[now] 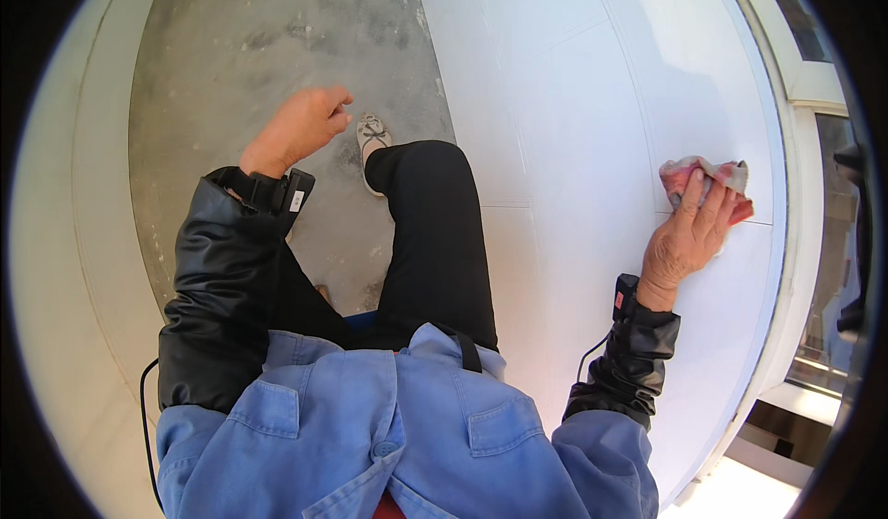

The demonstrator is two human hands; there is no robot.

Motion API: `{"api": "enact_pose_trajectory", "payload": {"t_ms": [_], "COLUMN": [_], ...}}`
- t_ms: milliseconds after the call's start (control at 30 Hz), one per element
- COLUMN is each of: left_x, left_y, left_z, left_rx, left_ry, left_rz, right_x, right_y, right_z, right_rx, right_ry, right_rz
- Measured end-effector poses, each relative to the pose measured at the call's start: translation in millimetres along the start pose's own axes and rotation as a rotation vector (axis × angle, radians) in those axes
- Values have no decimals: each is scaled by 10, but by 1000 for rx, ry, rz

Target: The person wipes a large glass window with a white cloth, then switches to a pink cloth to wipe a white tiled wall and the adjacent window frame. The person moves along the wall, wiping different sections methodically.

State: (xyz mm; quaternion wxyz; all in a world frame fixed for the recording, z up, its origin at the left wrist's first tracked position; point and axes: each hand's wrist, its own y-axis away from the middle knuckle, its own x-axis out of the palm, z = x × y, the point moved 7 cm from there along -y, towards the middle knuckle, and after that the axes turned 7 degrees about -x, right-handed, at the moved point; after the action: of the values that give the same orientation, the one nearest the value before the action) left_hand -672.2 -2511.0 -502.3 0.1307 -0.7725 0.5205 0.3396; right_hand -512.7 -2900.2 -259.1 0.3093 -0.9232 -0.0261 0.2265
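Observation:
My right hand [687, 241] presses a crumpled grey and red cloth [704, 182] against the white panelled surface [583, 144] on the right, its fingers spread over the cloth. Fine joint lines cross that surface, and one runs just beside the cloth. My left hand [305, 123] is raised over the grey floor, fingers curled and thumb near the index finger, with nothing visible in it. The left palm is turned away from view. Both wrists carry black strapped devices over black sleeves.
A grey, stained floor [277, 40] lies between the white surface and a pale panel [76, 172] on the left. My shoe [374, 134] and bent knee are close to the white surface. A white window frame [801, 172] borders the far right. Black cables run beside both arms.

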Motion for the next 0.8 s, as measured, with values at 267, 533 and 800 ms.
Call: {"api": "enact_pose_trajectory", "payload": {"t_ms": [267, 533, 800], "left_x": [-83, -27, -69], "left_y": [42, 45, 66], "left_z": [-24, 48, 44], "left_rx": [98, 151, 158], "left_ry": [68, 91, 43], "left_rz": [-44, -81, -128], "right_x": [913, 472, 1014], "right_y": [674, -1150, -374], "right_z": [1094, -678, 3], "right_rx": [-338, -161, -250], "right_ry": [-494, 131, -7], "right_rz": [295, 51, 164]}}
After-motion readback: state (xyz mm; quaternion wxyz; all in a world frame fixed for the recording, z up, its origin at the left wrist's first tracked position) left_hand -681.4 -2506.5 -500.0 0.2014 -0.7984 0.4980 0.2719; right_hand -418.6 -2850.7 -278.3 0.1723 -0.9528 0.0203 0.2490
